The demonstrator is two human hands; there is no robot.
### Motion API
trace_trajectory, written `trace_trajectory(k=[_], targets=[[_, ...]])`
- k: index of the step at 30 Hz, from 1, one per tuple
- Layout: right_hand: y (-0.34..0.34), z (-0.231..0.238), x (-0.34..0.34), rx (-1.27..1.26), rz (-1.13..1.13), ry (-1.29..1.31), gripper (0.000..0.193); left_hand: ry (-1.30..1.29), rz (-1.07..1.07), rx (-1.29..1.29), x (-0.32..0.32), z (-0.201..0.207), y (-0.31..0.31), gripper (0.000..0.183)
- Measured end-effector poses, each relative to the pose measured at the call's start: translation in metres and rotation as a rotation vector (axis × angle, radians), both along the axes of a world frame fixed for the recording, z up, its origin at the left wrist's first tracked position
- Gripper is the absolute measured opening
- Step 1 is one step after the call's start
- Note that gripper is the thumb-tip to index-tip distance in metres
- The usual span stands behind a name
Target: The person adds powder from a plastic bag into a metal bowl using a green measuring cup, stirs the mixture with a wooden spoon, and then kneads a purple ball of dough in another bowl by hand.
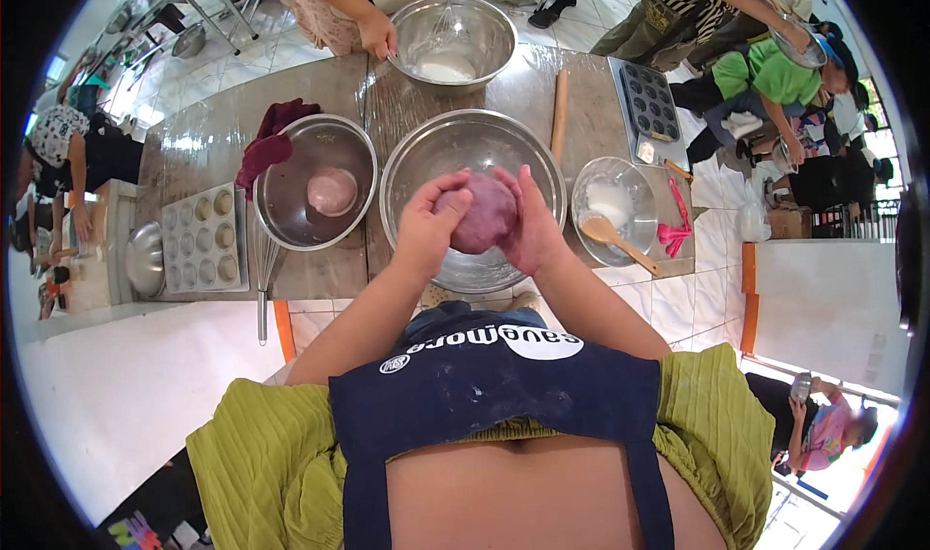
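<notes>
A ball of purple dough (481, 217) is cupped between my two hands, over a large steel mixing bowl (407, 162). My left hand (431, 216) presses on the ball's left side, its thumb lying across the front. Against the right side, my right hand (531, 222) curves with its fingers pointing up and away from me. To the left stands another steel bowl (281, 211) with a pale pink dough lump (331, 191) in it. A glass bowl (639, 196) of white powder (608, 199) is on the right, a wooden spoon (620, 247) resting across its rim.
Beyond the big bowl, a person's hand (378, 36) holds a steel bowl (494, 46) with a whisk (448, 22). A rolling pin (560, 119) lies to its right. Muffin tins (651, 99) sit at both sides; a dark red cloth (263, 153) drapes the left bowl. Another whisk (263, 288) overhangs the table edge.
</notes>
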State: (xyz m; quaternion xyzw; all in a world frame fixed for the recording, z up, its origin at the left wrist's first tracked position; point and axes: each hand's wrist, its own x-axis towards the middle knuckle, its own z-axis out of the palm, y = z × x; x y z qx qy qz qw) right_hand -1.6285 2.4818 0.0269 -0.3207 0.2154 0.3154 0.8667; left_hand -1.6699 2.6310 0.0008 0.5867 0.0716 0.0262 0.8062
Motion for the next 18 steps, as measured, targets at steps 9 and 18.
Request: trace_trajectory(k=[9,18], targets=[[-0.001,-0.034,0.013,-0.524,0.031,-0.369,0.046,0.092,-0.084,-0.328,-0.016,0.006,-0.015,0.05],[-0.004,0.017,0.013,-0.923,0.341,-0.799,0.043,0.272,-0.116,-0.208,-0.015,0.005,-0.005,0.045]])
